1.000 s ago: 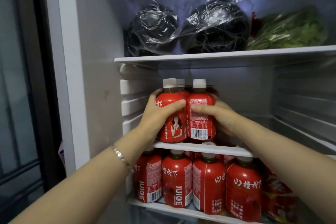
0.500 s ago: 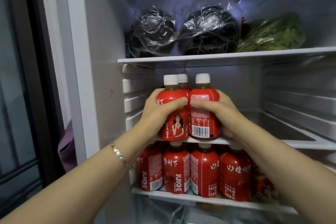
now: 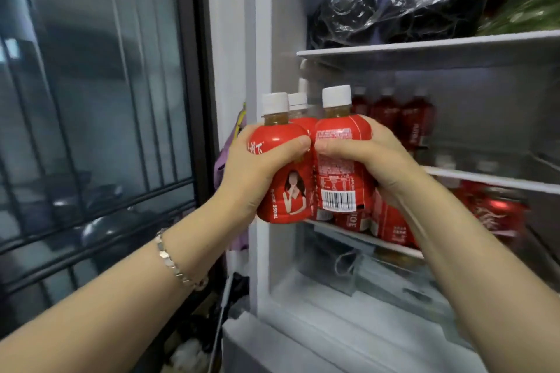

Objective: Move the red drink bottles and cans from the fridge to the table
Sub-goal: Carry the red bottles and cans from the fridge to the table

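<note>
Well to the left of the left hand (image 3: pixel 257 166) a dark glass door (image 3: pixel 91 100) is seen, and a silver bracelet (image 3: pixel 178 266) is worn on that wrist. The left hand is wrapped round a red bottle (image 3: pixel 281 179) with a white cap, thumb across the front of its label. Just behind, between the two hands, a second bottle (image 3: pixel 298 113) is wedged – only its cap and shoulder can be seen. A third bottle (image 3: pixel 342 166), barcode facing the camera, is grasped by the right hand (image 3: pixel 372 160), and the two thumb tips nearly meet. All three bottles are held upright and pressed together, clear of any shelf, in front of the left edge of the open fridge (image 3: pixel 260 39).

Above the right hand, the top shelf (image 3: pixel 424 50) is loaded with two black plastic bags (image 3: pixel 342 15) and, further right, a clear bag of greens (image 3: pixel 521 12). Beyond that hand, more red bottles (image 3: pixel 391 118) are stood at the back of the middle shelf (image 3: pixel 491 179). Below the hands, the lower shelf (image 3: pixel 363 236) is packed with red bottles (image 3: pixel 391 227) – and, at its right end, blurred red cans (image 3: pixel 497 212).
</note>
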Demonstrator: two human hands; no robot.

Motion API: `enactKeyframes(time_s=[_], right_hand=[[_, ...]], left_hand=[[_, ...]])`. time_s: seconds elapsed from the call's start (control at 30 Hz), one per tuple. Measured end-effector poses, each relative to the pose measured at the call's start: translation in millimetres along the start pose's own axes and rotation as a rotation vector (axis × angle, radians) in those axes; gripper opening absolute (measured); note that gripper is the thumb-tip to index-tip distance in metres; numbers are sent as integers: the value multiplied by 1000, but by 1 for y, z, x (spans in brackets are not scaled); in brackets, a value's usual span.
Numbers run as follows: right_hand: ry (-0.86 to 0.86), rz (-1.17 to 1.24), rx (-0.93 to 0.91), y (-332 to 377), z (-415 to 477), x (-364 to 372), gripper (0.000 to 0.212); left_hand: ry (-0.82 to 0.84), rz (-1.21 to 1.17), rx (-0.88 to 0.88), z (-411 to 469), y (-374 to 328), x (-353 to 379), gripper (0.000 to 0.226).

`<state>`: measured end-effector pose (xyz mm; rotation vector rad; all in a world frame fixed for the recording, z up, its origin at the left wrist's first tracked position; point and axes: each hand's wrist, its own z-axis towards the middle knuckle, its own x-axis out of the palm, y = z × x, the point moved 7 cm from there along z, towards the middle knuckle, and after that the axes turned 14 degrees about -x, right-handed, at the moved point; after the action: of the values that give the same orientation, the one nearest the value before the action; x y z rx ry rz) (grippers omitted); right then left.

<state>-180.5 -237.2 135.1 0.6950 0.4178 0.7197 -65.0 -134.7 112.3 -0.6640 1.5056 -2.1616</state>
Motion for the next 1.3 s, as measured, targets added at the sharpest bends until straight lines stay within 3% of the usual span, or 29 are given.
enactKeyframes(time_s=[0.07, 0.27, 0.5, 0.7, 0.87, 1.1, 1.23, 1.3], right_hand=[[107, 115, 52, -10, -27, 49, 51], [288, 242, 168, -16, -108, 156, 63], [621, 450, 199, 43, -231, 306, 65], [961, 664, 186, 163, -369, 434, 63], [1139, 794, 182, 267, -481, 499, 71], [1474, 938, 146, 448, -687, 579, 81], [1635, 1058, 138, 540, -787, 608, 58], [1705, 1103, 120, 574, -827, 622, 59]], left_hand=[[-166, 10, -21, -48, 9, -43, 46], [-441, 116, -114, -173, 28, -132, 65], [-843, 203, -187, -383, 11, -217, 70], [-1239, 256, -154, -606, -36, -256, 71], [-1421, 306, -136, -767, -76, -260, 58], [-1840, 339, -100, -1039, -138, -232, 70], [-1996, 342, -108, -1160, -167, -214, 76], [-2070, 324, -109, -1208, -175, -208, 72]])
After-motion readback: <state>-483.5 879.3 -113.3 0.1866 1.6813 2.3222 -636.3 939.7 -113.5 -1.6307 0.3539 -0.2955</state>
